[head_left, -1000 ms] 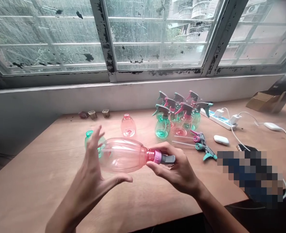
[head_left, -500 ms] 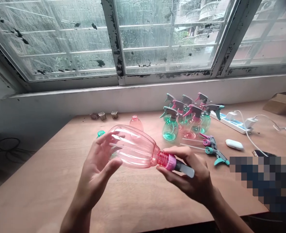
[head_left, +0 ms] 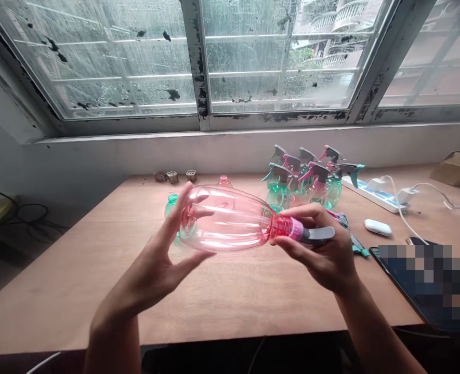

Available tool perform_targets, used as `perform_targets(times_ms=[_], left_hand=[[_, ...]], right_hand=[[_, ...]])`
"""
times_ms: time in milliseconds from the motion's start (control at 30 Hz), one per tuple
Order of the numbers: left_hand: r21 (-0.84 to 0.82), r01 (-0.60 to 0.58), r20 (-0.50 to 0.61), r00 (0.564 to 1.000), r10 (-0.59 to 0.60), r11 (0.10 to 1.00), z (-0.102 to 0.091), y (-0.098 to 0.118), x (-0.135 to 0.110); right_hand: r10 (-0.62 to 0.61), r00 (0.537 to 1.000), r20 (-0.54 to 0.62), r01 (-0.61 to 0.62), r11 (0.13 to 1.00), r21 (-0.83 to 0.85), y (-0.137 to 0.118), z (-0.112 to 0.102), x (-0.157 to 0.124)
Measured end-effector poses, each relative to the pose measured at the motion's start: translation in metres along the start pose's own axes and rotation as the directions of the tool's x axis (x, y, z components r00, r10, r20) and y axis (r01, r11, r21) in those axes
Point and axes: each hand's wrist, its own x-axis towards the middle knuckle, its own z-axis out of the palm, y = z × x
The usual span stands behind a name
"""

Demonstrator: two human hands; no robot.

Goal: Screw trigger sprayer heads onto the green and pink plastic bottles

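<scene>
Your left hand [head_left: 155, 262] curves wide around the bottom of the pink bottle [head_left: 233, 223], held sideways in the middle of the frame. Your right hand [head_left: 325, 254] pinches its neck [head_left: 281, 227], beside the gray spray top [head_left: 320, 234].

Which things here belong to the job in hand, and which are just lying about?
Likely the job:
held pink spray bottle
open green bottle
open pink bottle
loose spray heads
standing spray bottles

Lying about:
power strip
white case
cardboard box
black device
</scene>
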Motion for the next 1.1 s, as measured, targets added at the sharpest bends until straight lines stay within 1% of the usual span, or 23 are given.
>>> perform_targets(times_ms=[67, 133, 200, 267, 333, 400, 467, 500, 567, 633, 733, 800, 867, 967, 1033, 1100], left_hand=[[0.017, 0.007, 0.008, 1.000, -0.007, 1.000, 0.004, 0.009, 0.003], [0.021, 0.023, -0.040, 0.999, -0.022, 1.000, 0.009, 0.017, 0.007], [-0.008, 0.030, -0.090, 0.996, -0.031, 1.000, 0.015, 0.021, 0.011], [-0.053, 0.005, -0.113, 0.994, -0.011, 0.999, 0.020, 0.021, 0.012], [-0.076, -0.044, -0.131, 0.991, 0.034, 0.996, 0.023, 0.019, 0.012], [-0.052, -0.089, -0.163, 0.983, 0.080, 0.995, 0.023, 0.017, 0.011], [0.032, -0.102, -0.177, 0.978, 0.106, 0.994, 0.021, 0.018, 0.010], [0.089, -0.093, -0.178, 0.978, 0.108, 0.992, 0.020, 0.020, 0.009], [0.191, -0.064, -0.178, 0.979, 0.098, 0.980, 0.017, 0.023, 0.009], [0.224, -0.047, -0.162, 0.983, 0.084, 0.973, 0.016, 0.025, 0.008], [0.157, -0.013, -0.125, 0.992, 0.033, 0.987, 0.015, 0.027, 0.007], [0.112, 0.034, -0.143, 0.990, -0.017, 0.993, 0.015, 0.028, 0.007], [0.079, 0.051, -0.176, 0.984, -0.036, 0.996, 0.015, 0.029, 0.008], [0.051, 0.038, -0.181, 0.983, -0.028, 0.998, 0.016, 0.029, 0.008], [0.060, 0.027, -0.169, 0.986, -0.017, 0.998, 0.015, 0.029, 0.007], [0.081, 0.012, -0.158, 0.987, 0.001, 0.997, 0.014, 0.027, 0.005]], right_hand=[[-0.046, 0.998, 0.046, 0.048, 0.998, -0.033, 0.000, 0.000, 0.001], [-0.096, 0.991, 0.088, 0.102, 0.992, -0.068, -0.001, 0.000, 0.002], [-0.115, 0.989, 0.090, 0.124, 0.987, -0.101, -0.002, 0.000, 0.002], [-0.081, 0.994, 0.073, 0.088, 0.991, -0.096, -0.001, -0.002, 0.003], [-0.007, 0.997, 0.081, 0.010, 0.999, -0.032, 0.000, -0.003, 0.003], [0.063, 0.990, 0.123, -0.072, 0.995, 0.071, 0.001, -0.004, 0.004], [0.100, 0.982, 0.163, -0.123, 0.983, 0.137, 0.001, -0.004, 0.005], [0.104, 0.980, 0.171, -0.129, 0.982, 0.138, 0.000, -0.004, 0.006], [0.089, 0.982, 0.169, -0.105, 0.991, 0.086, -0.001, -0.002, 0.007], [0.057, 0.988, 0.143, -0.061, 0.998, 0.024, -0.001, -0.001, 0.007], [0.023, 0.996, 0.082, -0.024, 1.000, 0.014, 0.000, 0.001, 0.006], [0.022, 0.999, 0.044, -0.023, 1.000, 0.020, 0.001, 0.001, 0.005], [0.039, 0.999, 0.028, -0.040, 0.999, 0.028, 0.002, 0.000, 0.004], [0.088, 0.995, 0.049, -0.092, 0.992, 0.084, 0.002, -0.001, 0.003], [0.117, 0.990, 0.077, -0.126, 0.984, 0.124, 0.001, -0.002, 0.002], [0.131, 0.987, 0.091, -0.142, 0.982, 0.128, 0.000, -0.003, 0.002]])
